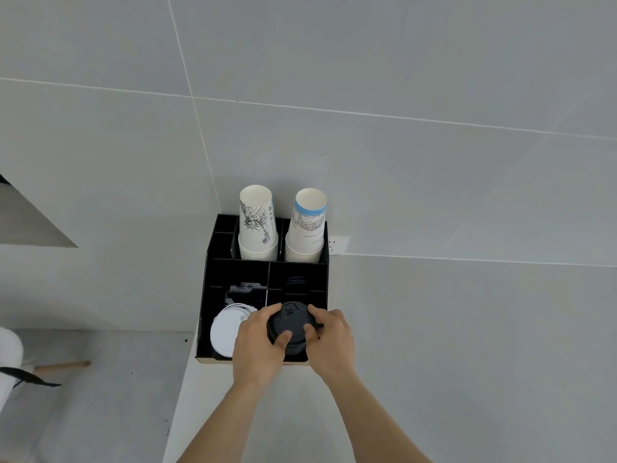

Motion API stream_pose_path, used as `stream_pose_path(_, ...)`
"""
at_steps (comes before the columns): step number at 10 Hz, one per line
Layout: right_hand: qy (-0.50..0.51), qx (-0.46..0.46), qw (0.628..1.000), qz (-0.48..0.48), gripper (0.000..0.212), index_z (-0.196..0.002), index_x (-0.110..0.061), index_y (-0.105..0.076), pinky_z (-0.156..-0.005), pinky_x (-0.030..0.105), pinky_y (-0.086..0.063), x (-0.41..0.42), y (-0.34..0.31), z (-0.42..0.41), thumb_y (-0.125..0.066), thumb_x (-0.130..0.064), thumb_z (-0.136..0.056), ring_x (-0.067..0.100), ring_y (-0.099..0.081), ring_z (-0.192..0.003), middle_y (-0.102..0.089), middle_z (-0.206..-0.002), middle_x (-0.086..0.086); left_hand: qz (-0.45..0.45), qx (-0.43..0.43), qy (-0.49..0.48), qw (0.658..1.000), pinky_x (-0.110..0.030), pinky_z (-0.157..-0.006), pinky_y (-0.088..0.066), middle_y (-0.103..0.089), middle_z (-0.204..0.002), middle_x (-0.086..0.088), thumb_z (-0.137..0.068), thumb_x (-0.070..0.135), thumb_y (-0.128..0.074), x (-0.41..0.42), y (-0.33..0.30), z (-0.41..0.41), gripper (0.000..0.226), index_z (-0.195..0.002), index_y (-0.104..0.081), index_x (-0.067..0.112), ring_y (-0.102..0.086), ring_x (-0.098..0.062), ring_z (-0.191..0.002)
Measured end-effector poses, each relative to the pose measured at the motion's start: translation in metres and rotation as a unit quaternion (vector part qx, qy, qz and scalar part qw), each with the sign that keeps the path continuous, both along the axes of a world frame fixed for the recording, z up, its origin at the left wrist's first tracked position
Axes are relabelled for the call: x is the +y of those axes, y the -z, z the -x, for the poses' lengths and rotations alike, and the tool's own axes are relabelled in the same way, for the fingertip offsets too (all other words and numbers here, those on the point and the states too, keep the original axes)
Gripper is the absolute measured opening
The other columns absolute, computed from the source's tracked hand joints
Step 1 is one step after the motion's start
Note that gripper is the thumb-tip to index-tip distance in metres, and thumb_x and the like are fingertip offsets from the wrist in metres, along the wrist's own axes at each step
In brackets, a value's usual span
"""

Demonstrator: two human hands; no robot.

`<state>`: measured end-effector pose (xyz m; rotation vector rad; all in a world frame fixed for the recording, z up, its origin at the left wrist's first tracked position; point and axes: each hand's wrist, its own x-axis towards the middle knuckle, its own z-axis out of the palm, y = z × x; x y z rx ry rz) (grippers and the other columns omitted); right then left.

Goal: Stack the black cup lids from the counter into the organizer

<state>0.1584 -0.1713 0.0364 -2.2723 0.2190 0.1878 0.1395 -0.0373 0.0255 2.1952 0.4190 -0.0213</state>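
Note:
A black organizer (213, 248) with several compartments stands on the white counter against the tiled wall. Both of my hands grip a stack of black cup lids (289, 319) over its front right compartment. My left hand (258, 342) clasps the stack's left side with the thumb on top. On the right side, my right hand (329, 339) does the same. How deep the stack sits in the compartment is hidden by my hands. More black lids (295, 281) lie in the compartment behind it.
White lids (227, 329) fill the front left compartment. Two stacks of upside-down paper cups (257, 228) (307, 228) stand in the back. A wall socket (338, 245) is right of the organizer. The counter's left edge drops to the floor, where a wooden handle (63, 365) lies.

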Motion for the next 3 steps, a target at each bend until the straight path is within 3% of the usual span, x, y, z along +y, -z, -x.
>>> stream_pose_path(3, 0.037, -0.047, 0.997, 0.046, 0.030, -0.123, -0.028, -0.063, -0.078, 0.029, -0.051, -0.019, -0.015, 0.006, -0.059, -0.028, -0.093, 0.016, -0.064, -0.095, -0.060, -0.114, -0.005, 0.025, -0.024, -0.016, 0.999, -0.039, -0.105, -0.045, -0.060, -0.132, 0.008, -0.084, 0.024, -0.074, 0.002, -0.016, 0.004, 0.053, -0.133, -0.054, 0.032, -0.052, -0.017, -0.124)
